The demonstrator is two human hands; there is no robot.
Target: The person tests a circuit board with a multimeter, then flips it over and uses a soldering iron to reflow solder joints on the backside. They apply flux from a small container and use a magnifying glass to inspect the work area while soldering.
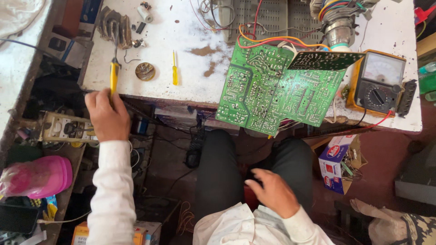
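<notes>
Currently my left hand [106, 117] is closed around the yellow handle of the soldering iron [113, 68], whose tip lies on the white workbench [190, 77] close to the metal stand [113, 26] at the far left corner. My right hand [272, 190] rests open and empty on my lap, fingers loosely spread, clamped on nothing. The green circuit board [272, 88] lies solder side up at the front edge of the bench, partly overhanging it, with coloured wires [272, 41] leading off its far edge. It sits well apart from both hands: to the right of the iron and up ahead of the right hand. Judging from this, the work is at an early point: the iron is in hand but not at the board, and no joint is being touched. An analogue multimeter [379, 81] stands just right of the board, and a small yellow screwdriver [175, 68] lies between iron and board.
</notes>
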